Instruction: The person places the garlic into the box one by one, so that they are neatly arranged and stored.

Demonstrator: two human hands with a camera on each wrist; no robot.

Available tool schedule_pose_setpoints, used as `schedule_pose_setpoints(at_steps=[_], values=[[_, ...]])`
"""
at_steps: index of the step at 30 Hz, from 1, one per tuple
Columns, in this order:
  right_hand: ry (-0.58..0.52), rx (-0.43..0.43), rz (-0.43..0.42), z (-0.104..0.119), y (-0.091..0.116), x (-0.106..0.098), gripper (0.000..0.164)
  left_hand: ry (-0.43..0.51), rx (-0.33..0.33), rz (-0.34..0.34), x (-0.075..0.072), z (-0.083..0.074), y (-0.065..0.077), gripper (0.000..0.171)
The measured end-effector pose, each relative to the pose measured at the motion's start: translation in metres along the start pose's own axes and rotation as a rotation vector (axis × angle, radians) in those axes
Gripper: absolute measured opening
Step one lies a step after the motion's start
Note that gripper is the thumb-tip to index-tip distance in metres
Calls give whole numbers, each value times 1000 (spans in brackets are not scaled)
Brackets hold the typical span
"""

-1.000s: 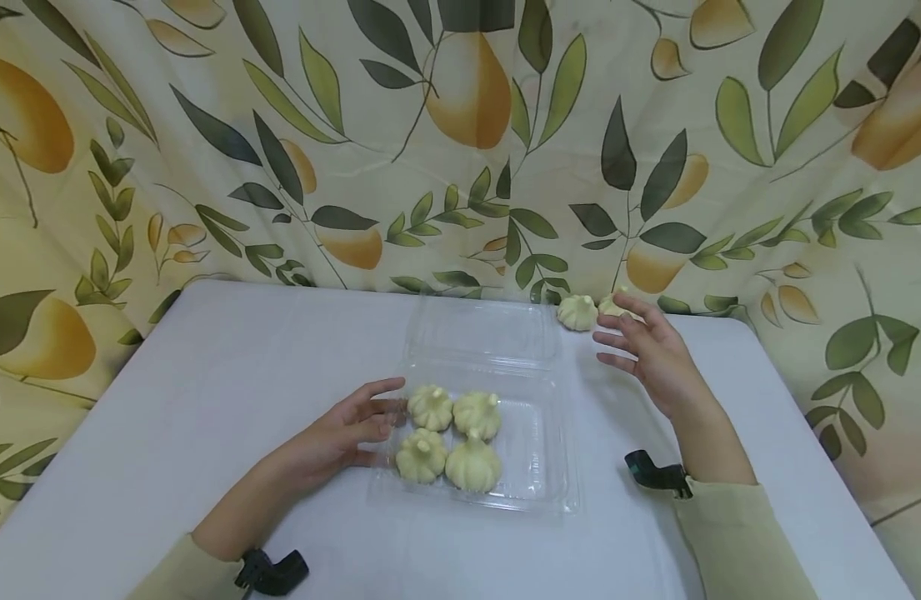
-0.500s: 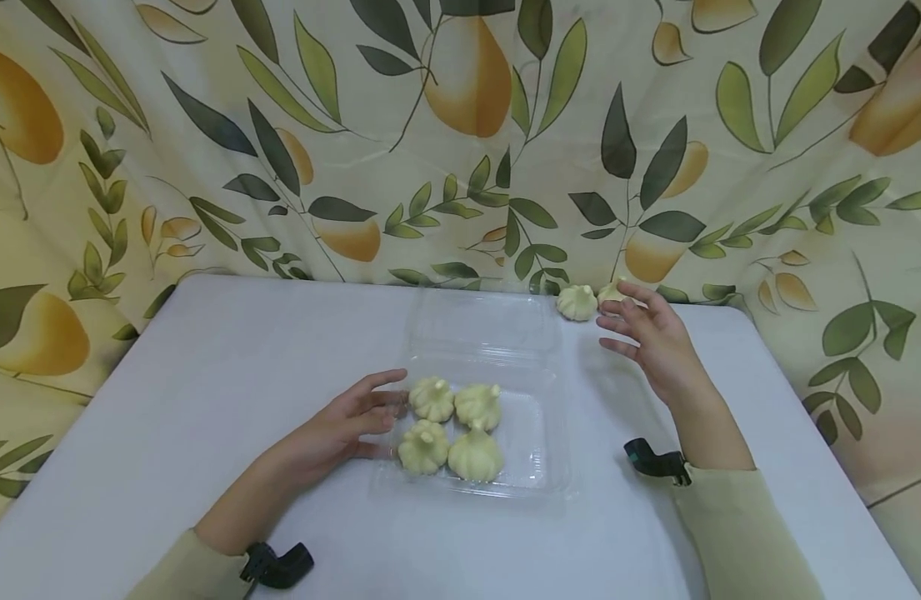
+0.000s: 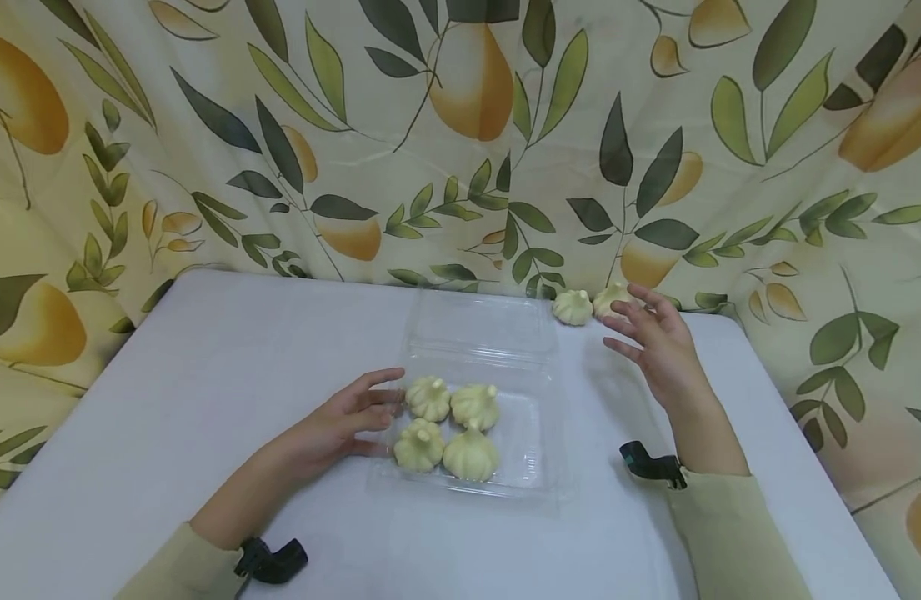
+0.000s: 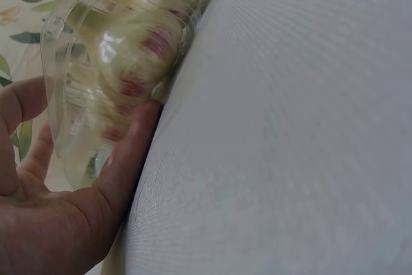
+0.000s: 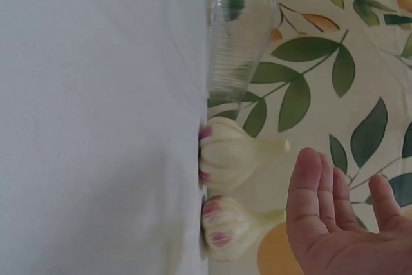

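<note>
Garlic (image 3: 573, 307) at the table's (image 3: 242, 350) far edge is partly hidden, in head view, by the unclenched right hand (image 3: 658, 346); in left wrist view, a cropped container (image 4: 58, 49) is touched by the loose left hand (image 4: 71, 210); in right wrist view, stems (image 5: 275, 146) are pointed upward, axes upright.

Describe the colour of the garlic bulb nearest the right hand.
That bulb is cream with purplish patches, clearest in the right wrist view.

Cloth (image 3: 227, 200) with leaf-and-orange-fruit print behind a white table (image 3: 295, 333).
</note>
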State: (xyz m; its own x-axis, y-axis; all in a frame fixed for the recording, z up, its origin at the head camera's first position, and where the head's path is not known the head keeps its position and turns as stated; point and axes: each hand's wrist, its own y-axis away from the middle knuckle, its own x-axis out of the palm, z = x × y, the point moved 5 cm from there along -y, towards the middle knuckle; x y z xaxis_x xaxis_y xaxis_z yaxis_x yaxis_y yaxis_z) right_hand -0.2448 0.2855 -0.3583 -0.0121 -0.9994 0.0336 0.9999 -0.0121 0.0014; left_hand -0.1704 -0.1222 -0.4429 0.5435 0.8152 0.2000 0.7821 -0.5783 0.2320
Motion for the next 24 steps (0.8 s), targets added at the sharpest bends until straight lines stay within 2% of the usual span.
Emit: schedule_pose_setpoints(at_steps=[8,15,24], values=[[-20,20,-9,-9,-3,-4,52,0,-6,7,-2,-1,2,65],[-3,42,-3,-15,-10,-7,66,-5,2,-3,-3,0,2,67],[-29,86,18,-23,-11,-9,66,-3,-6,2,-3,-1,1,66]])
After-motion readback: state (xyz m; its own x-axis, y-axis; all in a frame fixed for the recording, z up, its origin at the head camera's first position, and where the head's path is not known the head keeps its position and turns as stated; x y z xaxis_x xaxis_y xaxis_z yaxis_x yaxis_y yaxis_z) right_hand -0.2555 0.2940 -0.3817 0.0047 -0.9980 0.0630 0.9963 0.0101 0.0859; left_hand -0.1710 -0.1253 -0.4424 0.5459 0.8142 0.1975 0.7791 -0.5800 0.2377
